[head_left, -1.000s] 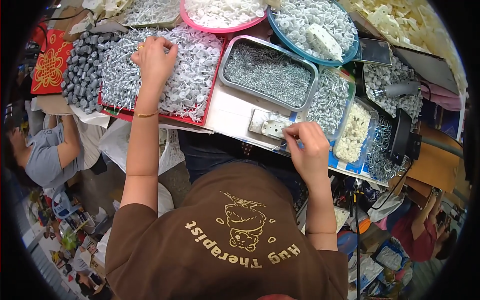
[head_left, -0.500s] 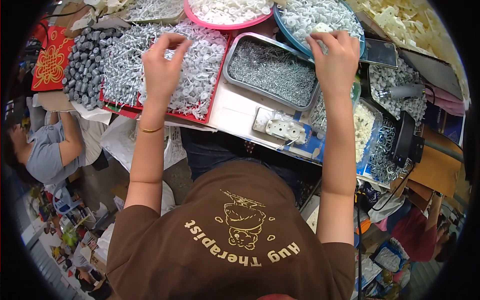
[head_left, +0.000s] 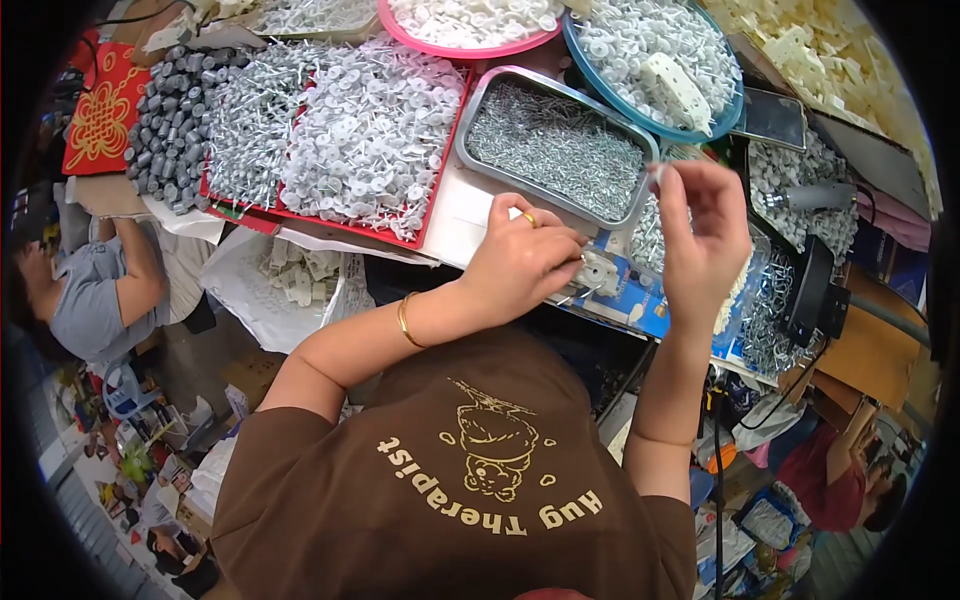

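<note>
Small white part [head_left: 598, 272], frame centre, sits on a blue sheet [head_left: 640, 300] at the surface's near edge. Left hand [head_left: 522, 262] is curled over it, fingers closed down on it, ring visible, bracelet on the wrist. Right hand [head_left: 703, 232] is raised just right of it, thumb and fingers pinched on a thin pale piece [head_left: 655, 176]; too small to tell what.

Just above both hands: grey metal tray [head_left: 462, 150] full of small screws. Left of it, red tray [head_left: 432, 215] heaped with white-capped nails. Top centre, pink bowl [head_left: 420, 38] of white discs; upper right, blue bowl [head_left: 735, 105] of the same. Dark cylinders [head_left: 165, 130] piled upper left. Another person in a grey shirt [head_left: 90, 305] sits at left edge.
</note>
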`<state>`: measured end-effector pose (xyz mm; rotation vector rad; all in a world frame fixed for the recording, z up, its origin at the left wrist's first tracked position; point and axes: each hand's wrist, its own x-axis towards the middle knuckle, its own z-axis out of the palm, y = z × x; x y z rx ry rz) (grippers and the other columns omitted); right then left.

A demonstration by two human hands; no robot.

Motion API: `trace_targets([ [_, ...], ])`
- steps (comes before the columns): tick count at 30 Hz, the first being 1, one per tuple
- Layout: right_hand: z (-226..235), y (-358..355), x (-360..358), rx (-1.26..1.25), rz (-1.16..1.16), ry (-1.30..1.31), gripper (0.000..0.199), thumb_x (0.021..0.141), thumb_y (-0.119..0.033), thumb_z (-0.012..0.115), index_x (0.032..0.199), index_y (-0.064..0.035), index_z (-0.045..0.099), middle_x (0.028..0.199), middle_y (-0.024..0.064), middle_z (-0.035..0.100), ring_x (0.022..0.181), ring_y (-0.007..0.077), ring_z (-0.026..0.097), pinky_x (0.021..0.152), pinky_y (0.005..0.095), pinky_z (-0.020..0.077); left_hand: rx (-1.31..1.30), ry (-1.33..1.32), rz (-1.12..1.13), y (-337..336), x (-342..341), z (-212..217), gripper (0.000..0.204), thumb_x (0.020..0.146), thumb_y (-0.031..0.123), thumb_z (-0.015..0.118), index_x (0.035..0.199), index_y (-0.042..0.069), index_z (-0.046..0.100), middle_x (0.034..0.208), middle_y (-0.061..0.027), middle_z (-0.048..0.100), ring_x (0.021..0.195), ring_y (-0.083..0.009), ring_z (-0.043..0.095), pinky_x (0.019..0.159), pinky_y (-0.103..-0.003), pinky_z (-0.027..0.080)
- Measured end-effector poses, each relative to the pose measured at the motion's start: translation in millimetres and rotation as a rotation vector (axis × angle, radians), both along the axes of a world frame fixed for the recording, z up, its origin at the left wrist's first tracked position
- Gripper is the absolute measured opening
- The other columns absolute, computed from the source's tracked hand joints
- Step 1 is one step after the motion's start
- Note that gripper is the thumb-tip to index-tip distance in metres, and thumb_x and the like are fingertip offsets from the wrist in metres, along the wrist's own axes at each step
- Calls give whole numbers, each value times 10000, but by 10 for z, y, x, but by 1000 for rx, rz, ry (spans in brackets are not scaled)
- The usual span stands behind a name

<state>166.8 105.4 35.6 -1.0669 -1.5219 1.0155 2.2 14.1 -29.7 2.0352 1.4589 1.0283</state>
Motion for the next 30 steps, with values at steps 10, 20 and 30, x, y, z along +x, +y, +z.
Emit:
trace_targets([
  [10,8,-244,184,-101,61,-25,89,976,-7,626,1055,19,595,991,103,716,857,96,661,795,239,538,7,48,-19,34,-13,7,106,831,137,759,902,136,681,976,63,732,903,-125,655,910,-401,331],
  [20,-22,-240,159,-110,55,28,101,978,0,619,1071,31,593,1006,116,714,873,114,670,813,251,546,22,72,7,15,-6,0,128,816,150,768,913,151,684,996,65,729,925,-134,648,909,-434,330],
  [30,-70,-288,229,-151,69,3,107,975,-1,625,1076,26,602,1007,100,709,907,107,655,831,246,523,117,265,42,267,-256,175,88,826,216,734,897,170,713,944,52,699,925,-167,637,944,-455,322],
])
